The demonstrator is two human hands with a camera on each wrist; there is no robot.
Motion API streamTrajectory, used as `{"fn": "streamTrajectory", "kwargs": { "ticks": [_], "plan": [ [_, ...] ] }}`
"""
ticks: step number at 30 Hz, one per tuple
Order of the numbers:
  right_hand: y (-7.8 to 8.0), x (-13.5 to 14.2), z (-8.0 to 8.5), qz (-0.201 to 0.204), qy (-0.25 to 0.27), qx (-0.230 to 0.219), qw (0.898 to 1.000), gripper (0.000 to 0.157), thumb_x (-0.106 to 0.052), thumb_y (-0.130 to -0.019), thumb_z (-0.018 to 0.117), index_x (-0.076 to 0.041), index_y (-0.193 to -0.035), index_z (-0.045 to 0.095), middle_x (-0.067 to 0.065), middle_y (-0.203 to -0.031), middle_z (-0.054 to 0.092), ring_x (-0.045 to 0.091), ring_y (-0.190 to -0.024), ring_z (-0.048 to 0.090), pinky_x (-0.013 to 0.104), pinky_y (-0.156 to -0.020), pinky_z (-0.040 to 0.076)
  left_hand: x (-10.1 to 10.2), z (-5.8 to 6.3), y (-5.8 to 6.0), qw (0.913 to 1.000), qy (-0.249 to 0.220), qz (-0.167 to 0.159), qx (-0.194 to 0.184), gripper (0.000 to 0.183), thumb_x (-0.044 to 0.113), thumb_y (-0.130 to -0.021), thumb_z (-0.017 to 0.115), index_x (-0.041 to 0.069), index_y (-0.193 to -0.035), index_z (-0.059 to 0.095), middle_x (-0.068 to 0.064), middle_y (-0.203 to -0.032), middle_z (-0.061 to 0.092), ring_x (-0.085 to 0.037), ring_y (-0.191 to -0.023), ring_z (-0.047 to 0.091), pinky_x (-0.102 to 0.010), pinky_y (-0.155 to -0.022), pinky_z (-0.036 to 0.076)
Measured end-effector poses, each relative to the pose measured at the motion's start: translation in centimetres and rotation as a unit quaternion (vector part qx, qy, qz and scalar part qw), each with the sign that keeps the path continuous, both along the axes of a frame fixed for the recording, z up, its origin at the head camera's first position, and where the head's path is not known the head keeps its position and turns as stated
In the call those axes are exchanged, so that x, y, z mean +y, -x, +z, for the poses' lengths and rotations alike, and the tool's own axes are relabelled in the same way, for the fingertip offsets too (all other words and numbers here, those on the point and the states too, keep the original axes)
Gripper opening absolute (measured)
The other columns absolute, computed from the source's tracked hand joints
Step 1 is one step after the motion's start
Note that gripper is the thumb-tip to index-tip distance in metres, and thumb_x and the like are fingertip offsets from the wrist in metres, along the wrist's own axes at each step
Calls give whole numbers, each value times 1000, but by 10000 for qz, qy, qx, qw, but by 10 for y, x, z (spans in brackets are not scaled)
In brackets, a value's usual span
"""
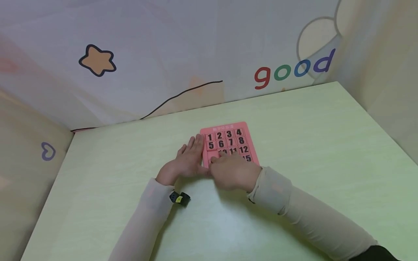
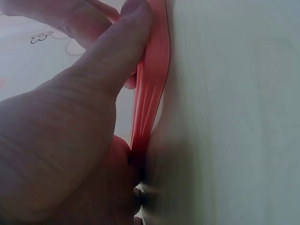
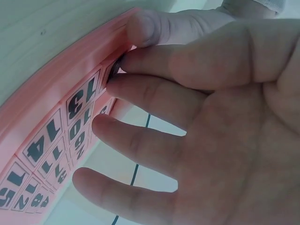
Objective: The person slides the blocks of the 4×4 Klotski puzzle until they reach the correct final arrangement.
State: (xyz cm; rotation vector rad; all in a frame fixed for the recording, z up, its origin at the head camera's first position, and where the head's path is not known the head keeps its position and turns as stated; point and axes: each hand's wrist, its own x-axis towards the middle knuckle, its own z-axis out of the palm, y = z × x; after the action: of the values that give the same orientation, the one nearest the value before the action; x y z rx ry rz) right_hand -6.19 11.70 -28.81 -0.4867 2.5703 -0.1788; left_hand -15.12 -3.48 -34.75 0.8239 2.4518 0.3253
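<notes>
A pink sliding number puzzle [image 1: 252,146] with black numerals lies on the table. My left hand [image 1: 187,162] rests along its left side with straight fingers; its thumb [image 2: 101,70] lies along the near edge. My right hand [image 1: 234,173] is over the near left part of the board. In the right wrist view, its thumb and index fingertips touch a tile at the near left corner, beside tile 13 [image 3: 80,99]; they cover most of that tile's numeral. Its other fingers are spread over the board. A bare pink slot [image 1: 212,154] shows below tile 5 [image 1: 210,145].
The pale green table [image 1: 300,134] surrounds the puzzle. Behind it hangs a printed cloth [image 1: 163,47] with a star and the word "good". A black strap device with a yellow mark [image 1: 179,199] sits at the left wrist.
</notes>
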Motion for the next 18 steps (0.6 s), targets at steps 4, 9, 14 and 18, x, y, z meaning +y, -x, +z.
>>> {"fn": "streamTrajectory", "kwargs": {
  "ticks": [4,9,14,18],
  "plan": [
    [2,2,-1,-14,-12,-57,10000,46,-22,-104,51,-9,-148,53,7,-160,35,35,-149,25,63,-115,24,0,2,-1,10000,16,0,-10,129,64,-82,73,5,-159,-12,-10,-167,-15,-26,-151,-18,-48,-122,-3],
    [10,6,-9,-88,-30,62,9999,54,-32,-107,48,-11,-156,40,4,-164,28,36,-149,23,60,-116,24,0,3,-1,10000,-66,-24,-14,132,64,-80,75,5,-159,-13,-10,-167,-15,-27,-151,-18,-50,-122,-3],
    [17,9,-15,-81,-31,191,9998,62,-38,-106,50,-11,-159,32,4,-165,23,40,-149,20,63,-114,25,0,1,-1,9998,-165,38,-66,134,63,-79,77,7,-160,-13,-9,-167,-15,-27,-152,-17,-50,-122,-3],
    [12,13,-17,-145,-29,230,9996,62,-38,-107,47,-11,-160,30,5,-166,22,39,-151,16,64,-115,21,1,1,-2,9998,-206,35,-55,132,62,-80,77,7,-160,-12,-9,-167,-14,-27,-152,-16,-49,-122,-3]
  ]
}}
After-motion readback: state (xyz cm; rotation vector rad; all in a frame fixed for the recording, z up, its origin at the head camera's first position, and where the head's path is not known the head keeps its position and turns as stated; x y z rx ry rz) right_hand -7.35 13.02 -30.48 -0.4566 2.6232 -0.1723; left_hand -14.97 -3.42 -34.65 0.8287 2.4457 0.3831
